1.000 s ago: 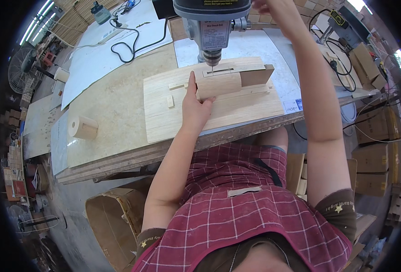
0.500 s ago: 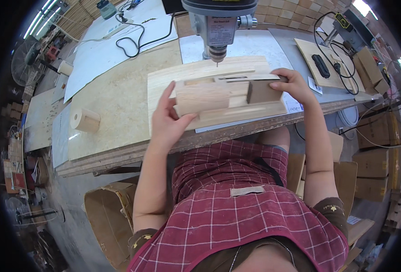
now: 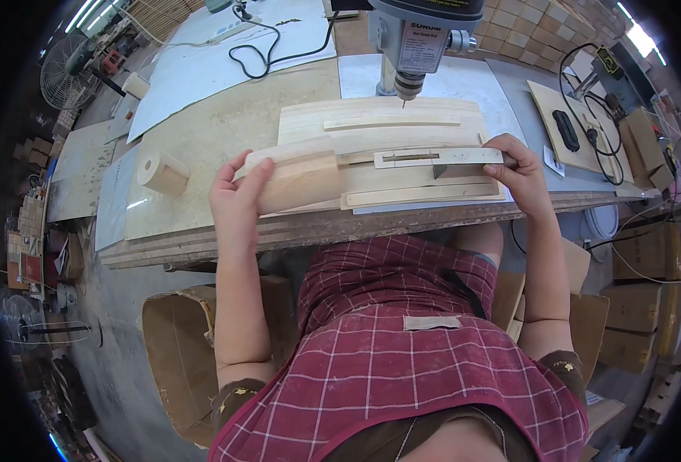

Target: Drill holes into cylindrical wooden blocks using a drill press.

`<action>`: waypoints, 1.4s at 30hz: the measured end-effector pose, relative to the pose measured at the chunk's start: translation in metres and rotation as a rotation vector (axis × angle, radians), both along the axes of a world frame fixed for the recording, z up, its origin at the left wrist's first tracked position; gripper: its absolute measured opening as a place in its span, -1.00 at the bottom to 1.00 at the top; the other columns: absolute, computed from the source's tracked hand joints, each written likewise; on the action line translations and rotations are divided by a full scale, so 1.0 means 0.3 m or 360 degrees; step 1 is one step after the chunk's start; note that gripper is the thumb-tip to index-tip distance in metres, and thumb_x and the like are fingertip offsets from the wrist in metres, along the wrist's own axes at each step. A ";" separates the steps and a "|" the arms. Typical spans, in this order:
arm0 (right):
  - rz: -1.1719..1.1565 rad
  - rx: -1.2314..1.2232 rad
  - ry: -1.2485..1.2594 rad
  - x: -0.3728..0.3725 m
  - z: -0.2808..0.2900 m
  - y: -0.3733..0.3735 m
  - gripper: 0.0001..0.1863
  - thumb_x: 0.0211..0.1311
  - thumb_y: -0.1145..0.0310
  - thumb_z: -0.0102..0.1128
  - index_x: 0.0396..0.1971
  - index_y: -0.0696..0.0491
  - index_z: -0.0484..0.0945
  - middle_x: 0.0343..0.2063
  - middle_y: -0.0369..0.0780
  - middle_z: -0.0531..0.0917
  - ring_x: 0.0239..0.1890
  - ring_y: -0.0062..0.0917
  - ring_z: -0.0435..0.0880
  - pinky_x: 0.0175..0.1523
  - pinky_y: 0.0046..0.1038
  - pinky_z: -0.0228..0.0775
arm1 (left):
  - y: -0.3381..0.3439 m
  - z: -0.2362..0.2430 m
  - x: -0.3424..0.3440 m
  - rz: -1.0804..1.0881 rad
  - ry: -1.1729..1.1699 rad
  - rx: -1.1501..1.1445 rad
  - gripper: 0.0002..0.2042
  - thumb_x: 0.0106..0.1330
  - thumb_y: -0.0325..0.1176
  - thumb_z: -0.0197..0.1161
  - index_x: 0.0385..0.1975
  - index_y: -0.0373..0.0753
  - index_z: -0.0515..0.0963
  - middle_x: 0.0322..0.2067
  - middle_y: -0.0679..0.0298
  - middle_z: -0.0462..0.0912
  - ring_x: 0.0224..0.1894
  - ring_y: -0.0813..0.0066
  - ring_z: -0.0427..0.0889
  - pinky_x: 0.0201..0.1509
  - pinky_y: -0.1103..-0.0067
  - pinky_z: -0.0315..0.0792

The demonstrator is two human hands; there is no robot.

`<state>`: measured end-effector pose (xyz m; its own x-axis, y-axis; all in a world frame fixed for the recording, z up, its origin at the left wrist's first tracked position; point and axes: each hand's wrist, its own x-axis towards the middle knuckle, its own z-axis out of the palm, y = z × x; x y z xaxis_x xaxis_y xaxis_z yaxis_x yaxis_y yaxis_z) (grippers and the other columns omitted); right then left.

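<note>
While facing the drill (image 3: 423, 46) across the bench (image 3: 356, 231), holds a rounded wooden block (image 3: 298, 185) in the left hand (image 3: 237, 192), clamped on its left end with the thumb on top. Has the right hand (image 3: 519, 173) pinched on the right end of a pale slotted strip (image 3: 471, 155). Shows a dark piece (image 3: 444, 171) just under that strip, near the right hand.

Lines up block and strip nearly end to end, just apart, with a thin dark line between. Holds both over the near half of a pale board (image 3: 302, 123); cannot tell for certain of contact with it. Has the drill's bit (image 3: 404, 105) pointing down farther back, apart from both.

Has one batten (image 3: 390, 124) lying toward the board's far side and another (image 3: 417, 197) near its front edge. Left of the board, has a wooden cylinder (image 3: 170, 173) with a round hole in one end. Far right, has a black oblong thing (image 3: 565, 129) on a plywood sheet (image 3: 544, 115). Wears a checked maroon apron (image 3: 394, 354).
</note>
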<state>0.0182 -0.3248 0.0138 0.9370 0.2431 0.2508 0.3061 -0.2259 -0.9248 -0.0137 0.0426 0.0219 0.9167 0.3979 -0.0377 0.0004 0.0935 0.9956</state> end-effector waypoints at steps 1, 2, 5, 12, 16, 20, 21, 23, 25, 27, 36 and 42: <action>-0.0005 -0.0003 -0.0003 -0.002 0.001 0.001 -0.76 -0.09 0.54 0.29 -0.34 0.11 0.52 -0.40 -0.38 0.52 -0.27 -0.68 0.45 -0.13 -0.64 0.26 | 0.006 0.009 -0.001 0.0016 -0.0015 -0.0167 -0.53 0.04 -0.39 0.34 -0.06 -0.41 0.38 -0.50 0.20 0.59 -0.49 0.64 0.54 -0.47 0.75 0.36; -0.0017 -0.0055 -0.0094 -0.006 0.000 0.004 -0.77 -0.07 0.55 0.27 -0.33 0.12 0.51 -0.39 -0.37 0.50 -0.28 -0.70 0.43 -0.14 -0.66 0.24 | 0.009 0.015 -0.003 -0.0008 -0.0037 -0.0186 -0.55 0.04 -0.39 0.34 -0.07 -0.41 0.38 -0.47 0.17 0.59 -0.46 0.59 0.56 -0.49 0.74 0.37; -0.0012 0.0003 -0.0109 -0.015 -0.008 0.016 -0.78 -0.07 0.56 0.26 -0.34 0.12 0.51 -0.39 -0.37 0.51 -0.27 -0.71 0.44 -0.13 -0.66 0.24 | -0.028 0.004 0.003 -0.0115 -0.0067 -0.0085 -0.56 0.05 -0.37 0.33 -0.08 -0.40 0.39 -0.49 0.20 0.59 -0.54 0.66 0.52 -0.59 0.78 0.31; 0.0036 0.0185 0.0066 -0.026 -0.038 0.044 -0.77 -0.08 0.55 0.29 -0.35 0.10 0.52 -0.39 -0.38 0.53 -0.25 -0.71 0.44 -0.11 -0.65 0.26 | -0.141 -0.041 -0.004 -0.0340 0.0158 0.0077 -0.59 0.13 -0.26 0.28 -0.09 -0.36 0.41 -0.56 0.33 0.53 -0.77 0.79 0.27 -0.73 0.80 0.07; 0.0007 0.0240 0.0197 -0.016 -0.079 0.071 -0.75 -0.06 0.53 0.30 -0.30 0.10 0.52 -0.37 -0.38 0.53 -0.25 -0.72 0.44 -0.12 -0.65 0.26 | -0.187 -0.060 0.006 -0.0685 0.0176 -0.0599 -0.60 0.25 -0.25 0.13 0.01 -0.34 0.36 -0.56 0.40 0.49 -0.65 0.77 0.33 -0.63 0.78 0.15; -0.0035 0.0274 0.0084 0.030 -0.113 0.070 -0.75 -0.05 0.52 0.29 -0.30 0.09 0.52 -0.37 -0.37 0.53 -0.25 -0.71 0.44 -0.13 -0.65 0.28 | -0.199 -0.075 0.054 -0.1001 0.0020 -0.0584 -0.42 0.18 -0.34 0.17 0.19 -0.35 0.15 -0.30 0.26 0.53 -0.36 0.62 0.49 -0.33 0.69 0.38; -0.0126 0.0166 0.0063 0.047 -0.121 0.065 -0.73 -0.06 0.51 0.30 -0.29 0.09 0.52 -0.36 -0.37 0.53 -0.25 -0.70 0.44 -0.13 -0.64 0.28 | -0.218 -0.089 0.064 -0.1025 -0.0218 -0.0271 -0.35 0.14 -0.36 0.21 0.22 -0.37 0.09 -0.20 0.20 0.53 -0.31 0.54 0.52 -0.26 0.66 0.41; -0.0204 0.0058 0.0032 0.092 -0.136 0.057 -0.72 -0.07 0.51 0.31 -0.28 0.08 0.51 -0.36 -0.36 0.53 -0.25 -0.68 0.45 -0.13 -0.63 0.29 | -0.251 -0.114 0.110 -0.0977 -0.0148 -0.0100 -0.30 0.10 -0.38 0.23 0.23 -0.38 0.05 -0.13 0.14 0.50 -0.25 0.50 0.52 -0.20 0.63 0.41; -0.0318 -0.0160 0.0049 0.133 -0.149 0.044 -0.66 -0.10 0.50 0.33 -0.24 0.07 0.50 -0.33 -0.35 0.53 -0.25 -0.65 0.45 -0.11 -0.62 0.30 | -0.276 -0.141 0.158 -0.0951 -0.0216 0.0063 -0.26 0.06 -0.40 0.26 0.24 -0.39 0.01 -0.06 0.09 0.47 -0.19 0.46 0.52 -0.14 0.61 0.41; -0.0305 -0.0234 -0.0021 0.161 -0.158 0.027 -0.64 -0.12 0.51 0.33 -0.22 0.07 0.49 -0.33 -0.34 0.53 -0.25 -0.64 0.45 -0.11 -0.60 0.31 | -0.291 -0.165 0.194 -0.0901 -0.0047 0.0456 -0.23 0.04 -0.40 0.27 0.24 -0.39 -0.01 -0.08 0.04 0.48 -0.17 0.45 0.51 -0.14 0.62 0.40; -0.0414 -0.0307 -0.0084 0.257 -0.181 0.047 -0.59 -0.15 0.54 0.34 -0.20 0.06 0.46 -0.27 -0.29 0.50 -0.21 -0.54 0.46 -0.08 -0.54 0.33 | -0.366 -0.237 0.200 -0.0524 -0.0249 0.0633 -0.26 0.11 -0.38 0.24 0.26 -0.32 -0.04 -0.11 0.04 0.41 -0.40 0.48 0.50 -0.38 0.60 0.43; -0.0338 -0.0499 -0.0165 0.255 -0.178 0.095 -0.57 -0.09 0.57 0.30 -0.15 0.07 0.41 -0.17 -0.29 0.46 -0.10 -0.57 0.41 -0.01 -0.55 0.29 | -0.347 -0.240 0.187 -0.0649 -0.0234 0.0217 -0.18 0.14 -0.53 0.17 0.28 -0.25 -0.29 -0.01 -0.02 0.29 -0.38 0.50 0.50 -0.45 0.65 0.48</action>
<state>0.0947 -0.2963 -0.0395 0.9482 0.1267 0.2913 0.3107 -0.5610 -0.7673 0.0423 -0.0614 -0.0501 0.9912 -0.0047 0.1326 -0.1327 -0.0171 0.9910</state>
